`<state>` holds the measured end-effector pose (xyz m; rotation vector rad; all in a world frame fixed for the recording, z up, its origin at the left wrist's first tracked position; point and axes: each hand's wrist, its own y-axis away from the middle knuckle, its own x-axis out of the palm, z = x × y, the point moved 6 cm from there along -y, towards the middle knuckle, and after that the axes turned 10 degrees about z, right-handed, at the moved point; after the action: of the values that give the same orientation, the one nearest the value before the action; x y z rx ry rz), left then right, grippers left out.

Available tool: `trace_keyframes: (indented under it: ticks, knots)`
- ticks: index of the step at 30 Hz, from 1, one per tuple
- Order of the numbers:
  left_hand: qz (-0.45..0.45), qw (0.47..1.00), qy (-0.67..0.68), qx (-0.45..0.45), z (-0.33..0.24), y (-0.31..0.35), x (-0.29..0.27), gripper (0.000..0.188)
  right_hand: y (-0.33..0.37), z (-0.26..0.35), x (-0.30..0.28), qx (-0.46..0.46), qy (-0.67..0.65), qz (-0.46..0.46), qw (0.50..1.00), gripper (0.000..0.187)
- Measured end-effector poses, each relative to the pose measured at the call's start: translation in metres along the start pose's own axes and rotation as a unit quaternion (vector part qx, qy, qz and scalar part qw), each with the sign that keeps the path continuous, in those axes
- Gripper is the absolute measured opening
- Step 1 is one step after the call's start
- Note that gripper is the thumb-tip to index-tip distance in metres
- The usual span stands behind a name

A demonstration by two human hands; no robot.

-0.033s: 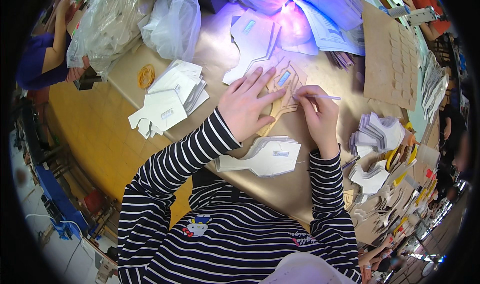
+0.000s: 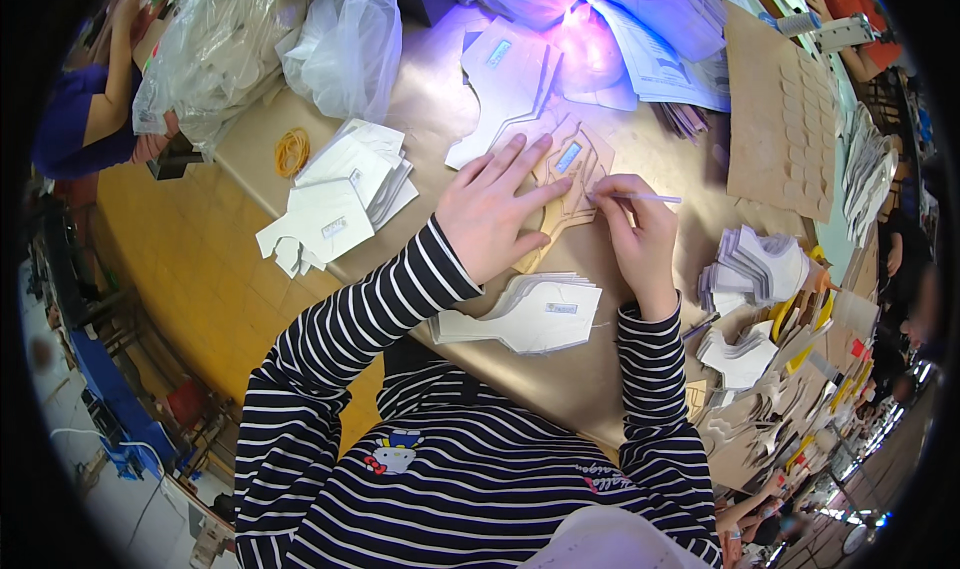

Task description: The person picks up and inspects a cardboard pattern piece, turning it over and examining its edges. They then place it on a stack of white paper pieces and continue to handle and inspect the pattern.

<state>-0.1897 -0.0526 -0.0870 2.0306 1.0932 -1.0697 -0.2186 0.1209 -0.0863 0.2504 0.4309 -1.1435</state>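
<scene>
My left hand (image 2: 500, 209) lies flat with its fingers spread, pressing on a tan template (image 2: 568, 207) with cut slots and a small blue label. A thin pale pen (image 2: 655, 198) is pinched in my right hand (image 2: 640, 234), its tip at the template's right edge. Part of the template is hidden under my left hand. Just beyond my left fingers lies a stack of white cut pieces (image 2: 500, 79). Closer to me, another stack of white shaped pieces (image 2: 562, 314) rests near the table's front edge.
White cut pieces (image 2: 335, 204) and yellow rubber bands (image 2: 292, 153) lie at left. Clear plastic bags (image 2: 345, 54) stand behind them. A purple-lit lamp glow (image 2: 585, 44) falls at the back. At right are a brown perforated board (image 2: 780, 119) and several piece stacks (image 2: 755, 264). Other people work nearby.
</scene>
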Motion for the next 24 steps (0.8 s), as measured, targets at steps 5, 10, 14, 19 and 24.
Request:
trace_keyframes:
  ticks: [5,10,14,19,24]
  knots:
    - [-0.007,1.0,-0.004,0.005,0.0033,-0.0028,0.0001,0.065,0.0086,-0.0016,0.0021,0.021,0.0,0.021,1.0,0.009]
    - [-0.008,1.0,-0.003,0.005,0.004,-0.0036,0.0004,0.065,0.0088,-0.0005,0.0064,-0.006,0.018,0.027,0.999,0.008]
    - [-0.005,1.0,-0.007,0.002,0.004,-0.0035,0.0003,0.065,0.0084,0.0003,0.0084,-0.029,0.041,0.051,0.997,0.009]
    - [-0.009,1.0,-0.006,0.003,0.0039,-0.0034,-0.0003,0.065,0.0094,-0.0034,0.0067,-0.026,0.046,0.05,0.997,0.01]
    - [-0.021,1.0,-0.001,0.006,0.0041,-0.0027,-0.0002,0.066,0.0101,-0.0051,0.0076,-0.038,0.034,0.05,0.997,0.011]
